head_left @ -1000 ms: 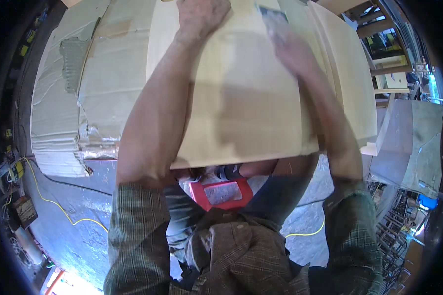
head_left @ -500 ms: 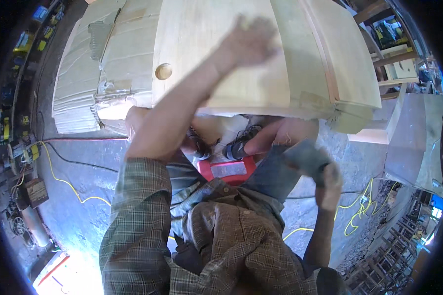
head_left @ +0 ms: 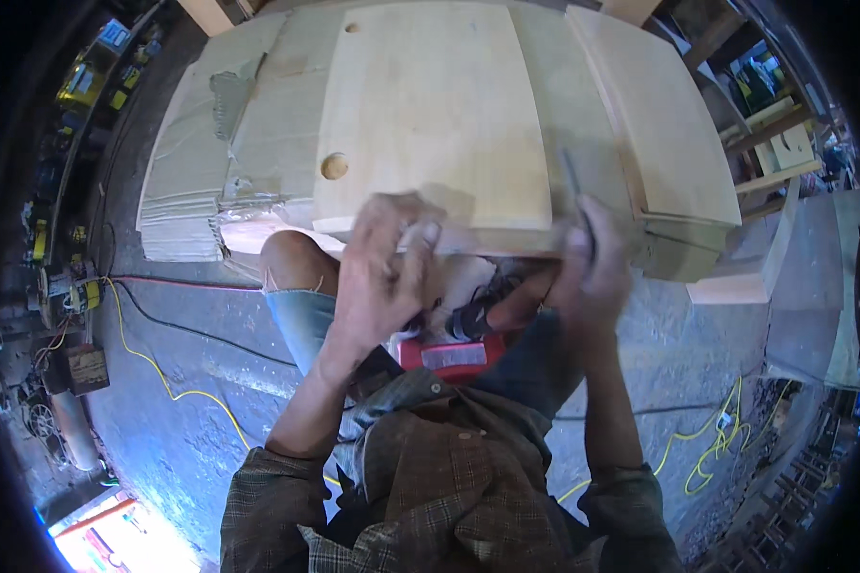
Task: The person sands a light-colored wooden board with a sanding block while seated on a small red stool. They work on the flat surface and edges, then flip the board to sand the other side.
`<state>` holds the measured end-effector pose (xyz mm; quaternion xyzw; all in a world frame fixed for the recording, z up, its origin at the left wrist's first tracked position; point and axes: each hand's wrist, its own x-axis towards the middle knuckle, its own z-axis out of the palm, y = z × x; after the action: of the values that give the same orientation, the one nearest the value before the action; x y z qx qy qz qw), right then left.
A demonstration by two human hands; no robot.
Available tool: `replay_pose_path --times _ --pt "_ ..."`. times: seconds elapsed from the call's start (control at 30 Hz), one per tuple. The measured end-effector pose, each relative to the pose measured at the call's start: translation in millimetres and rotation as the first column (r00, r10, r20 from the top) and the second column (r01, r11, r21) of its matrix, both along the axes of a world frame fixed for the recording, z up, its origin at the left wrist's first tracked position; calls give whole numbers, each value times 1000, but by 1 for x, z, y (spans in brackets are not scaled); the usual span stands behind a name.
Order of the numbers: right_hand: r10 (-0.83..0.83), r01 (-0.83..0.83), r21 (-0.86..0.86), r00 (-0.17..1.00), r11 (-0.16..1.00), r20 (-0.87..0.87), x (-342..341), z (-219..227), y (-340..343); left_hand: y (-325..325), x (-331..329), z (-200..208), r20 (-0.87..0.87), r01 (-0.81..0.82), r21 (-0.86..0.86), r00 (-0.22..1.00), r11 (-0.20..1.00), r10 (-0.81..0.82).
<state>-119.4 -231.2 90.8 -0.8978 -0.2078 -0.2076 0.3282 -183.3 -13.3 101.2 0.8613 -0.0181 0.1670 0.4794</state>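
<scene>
A pale wooden panel point(head_left: 430, 115) with a round recess point(head_left: 334, 166) near its left edge lies flat in front of me. At its near edge is my left hand point(head_left: 377, 272), its fingers bent over the edge and its thumb on the near side; they look closed on the panel, though slightly blurred. My right hand point(head_left: 597, 272), smeared by motion, is just off the panel's near right corner. It grips a thin dark grey sheet point(head_left: 572, 177), seen nearly edge-on, which looks like sandpaper.
Cardboard point(head_left: 282, 124) lies under and left of the panel. Another wooden board point(head_left: 655, 115) lies to the right. Below are my knees and a red plastic stool point(head_left: 454, 355). A yellow cord point(head_left: 162, 372) crosses the concrete floor. Wooden frames point(head_left: 774, 181) stand at the far right.
My left hand has come back from above the panel to its near edge. The right hand has risen from beside my thigh with the grey sheet, now turned edge-on. The view has shifted slightly.
</scene>
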Motion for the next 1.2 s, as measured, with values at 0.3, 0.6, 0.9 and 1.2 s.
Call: replay_pose_path --times 0.3,0.6,0.9,1.2 --pt "359 -385 -336 923 860 -138 9 -1 45 37 73 -59 184 -469 485 880 738 439" --pt "318 -323 -560 942 763 -110 17 -4 72 28 72 -61 93 -416 617 881 668 463" --pt "580 -503 -622 809 600 -94 29 -10 55 34 72 -55 80 -405 590 890 699 449" --pt "558 -514 -495 827 700 -71 58 -9 67 71 115 -56 5 -369 596 890 713 457"
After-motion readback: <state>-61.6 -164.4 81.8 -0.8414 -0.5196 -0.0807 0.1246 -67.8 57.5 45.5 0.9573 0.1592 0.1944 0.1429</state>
